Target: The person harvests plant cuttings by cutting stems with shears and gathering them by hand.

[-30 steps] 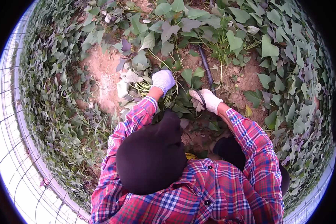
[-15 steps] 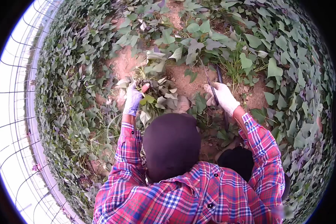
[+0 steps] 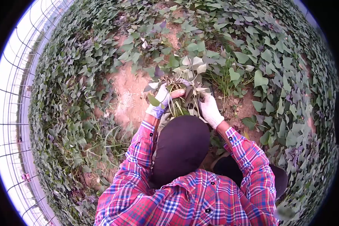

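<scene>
My left hand, in a pale glove with its bare thumb showing, is closed round a bundle of cut leafy vines. Stems and pale-backed leaves stick out above and below its fingers. On the bundle's right side is my right hand, also gloved, with its fingers curled against the stems. Leaves and fingers hide what it grips; the dark tool seen in it earlier cannot be made out clearly.
Green and purple vines spread over the ground. Bare reddish soil shows left of my hands and more soil to the right. A dark rounded covered shape is below the bundle. Wire mesh runs along the left edge.
My left hand first went left with the vines gathered in it, then came back towards the middle and up. My right hand has moved slightly left, against the bundle.
</scene>
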The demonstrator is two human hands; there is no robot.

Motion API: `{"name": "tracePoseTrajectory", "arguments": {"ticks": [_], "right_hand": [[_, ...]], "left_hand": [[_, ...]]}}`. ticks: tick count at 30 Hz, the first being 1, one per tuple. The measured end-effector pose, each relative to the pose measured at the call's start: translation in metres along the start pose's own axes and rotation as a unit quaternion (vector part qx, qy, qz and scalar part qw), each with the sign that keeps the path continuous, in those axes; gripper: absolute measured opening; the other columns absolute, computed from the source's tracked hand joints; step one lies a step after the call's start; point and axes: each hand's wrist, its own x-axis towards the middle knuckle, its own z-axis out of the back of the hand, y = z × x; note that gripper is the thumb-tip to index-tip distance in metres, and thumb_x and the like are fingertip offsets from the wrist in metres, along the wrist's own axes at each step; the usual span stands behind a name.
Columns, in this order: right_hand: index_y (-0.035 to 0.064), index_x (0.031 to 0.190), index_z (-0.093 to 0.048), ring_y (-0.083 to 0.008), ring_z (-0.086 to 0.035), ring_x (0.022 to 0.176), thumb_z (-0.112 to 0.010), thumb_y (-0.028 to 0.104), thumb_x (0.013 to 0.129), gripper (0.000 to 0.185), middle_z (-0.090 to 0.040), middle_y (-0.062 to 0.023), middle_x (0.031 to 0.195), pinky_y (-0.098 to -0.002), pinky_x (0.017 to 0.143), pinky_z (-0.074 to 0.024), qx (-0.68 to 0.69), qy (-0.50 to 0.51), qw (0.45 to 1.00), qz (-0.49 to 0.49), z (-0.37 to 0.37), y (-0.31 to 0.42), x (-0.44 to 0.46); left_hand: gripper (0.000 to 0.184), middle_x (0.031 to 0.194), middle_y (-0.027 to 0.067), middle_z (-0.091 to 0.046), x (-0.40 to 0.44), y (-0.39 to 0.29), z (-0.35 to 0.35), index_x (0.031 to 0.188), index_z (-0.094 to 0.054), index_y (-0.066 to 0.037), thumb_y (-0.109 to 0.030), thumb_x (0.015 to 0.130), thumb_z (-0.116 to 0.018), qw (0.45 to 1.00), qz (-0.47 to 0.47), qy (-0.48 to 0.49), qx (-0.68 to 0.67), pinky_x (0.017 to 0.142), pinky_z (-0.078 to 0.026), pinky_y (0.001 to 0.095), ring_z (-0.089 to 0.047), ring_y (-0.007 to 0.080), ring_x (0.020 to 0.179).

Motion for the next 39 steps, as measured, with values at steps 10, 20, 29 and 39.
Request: {"name": "tracePoseTrajectory", "arguments": {"ticks": [10,20,29,39], "right_hand": [[-0.0050,0.107,-0.060,-0.0154,-0.062,0.085,-0.062,0.013,0.084,0.029,-0.067,-0.0100,0.094,-0.0294,0.079,-0.0474,0.076,0.040,0.995,-0.043,-0.002,0.008,-0.011],[-0.0009,0.105,-0.051,-0.0111,-0.060,0.073,-0.064,0.003,0.083,0.026,-0.063,-0.0072,0.090,-0.0218,0.065,-0.0497,0.200,-0.137,0.958,0.152,0.069,0.154,-0.025],[-0.0006,0.100,-0.056,-0.0107,-0.056,0.066,-0.066,0.009,0.081,0.023,-0.061,-0.0005,0.079,-0.0231,0.065,-0.0459,-0.071,-0.125,0.966,0.216,0.069,0.134,-0.027],[0.0004,0.092,-0.057,-0.0103,-0.057,0.068,-0.062,0.011,0.085,0.014,-0.061,-0.0040,0.077,-0.0221,0.064,-0.0449,0.139,-0.211,0.955,0.155,0.134,0.091,-0.018]], "left_hand": [[0.030,0.092,0.0026,-0.066,-0.010,-0.007,-0.003,0.103,-0.064,0.000,-0.017,0.079,-0.072,0.995,-0.015,-0.084,0.053,0.074,-0.049,0.0258,-0.059,0.0101,0.079],[0.031,0.084,0.0025,-0.067,-0.004,-0.071,-0.034,0.100,-0.065,0.000,-0.018,0.077,-0.075,0.990,-0.106,-0.032,0.090,0.066,-0.048,0.0240,-0.059,0.0073,0.072],[0.051,0.084,0.0180,-0.064,0.010,-0.030,-0.065,0.098,-0.065,0.001,-0.036,0.066,-0.079,0.910,-0.182,-0.077,0.364,0.075,-0.049,0.0390,-0.062,0.0322,0.078],[0.027,0.087,0.0047,-0.067,-0.023,-0.052,0.034,0.099,-0.064,0.000,-0.018,0.081,-0.070,0.979,-0.098,-0.169,-0.051,0.069,-0.051,0.0265,-0.062,0.0125,0.076]]}}
